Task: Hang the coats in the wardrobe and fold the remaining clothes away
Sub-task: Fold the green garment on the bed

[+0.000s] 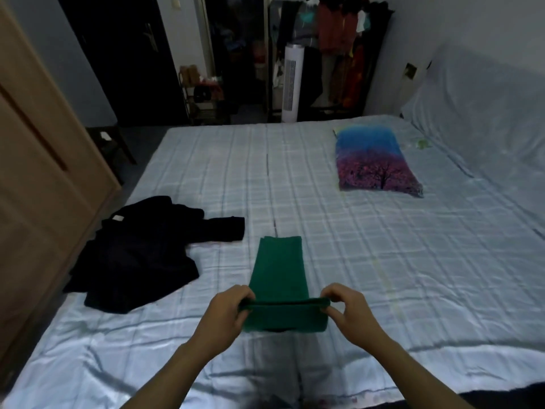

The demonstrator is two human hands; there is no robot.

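Note:
A long, narrow green garment (278,270) lies on the bed (383,261), stretching away from me. Its near end is lifted and doubled over. My left hand (227,312) pinches the left corner of that fold and my right hand (346,309) pinches the right corner, both a little above the sheet. A crumpled black garment (141,255) lies on the bed to the left of the green one, apart from it. A folded cloth printed with a purple tree under blue sky (374,160) lies flat at the far right of the bed.
A wooden wardrobe (38,172) stands close along the left side of the bed. Beyond the far edge are an open rack of hanging clothes (339,48), a white tower fan (290,84), a small shelf (200,93) and a dark stool (109,143). A pale-covered headboard (486,93) rises at right.

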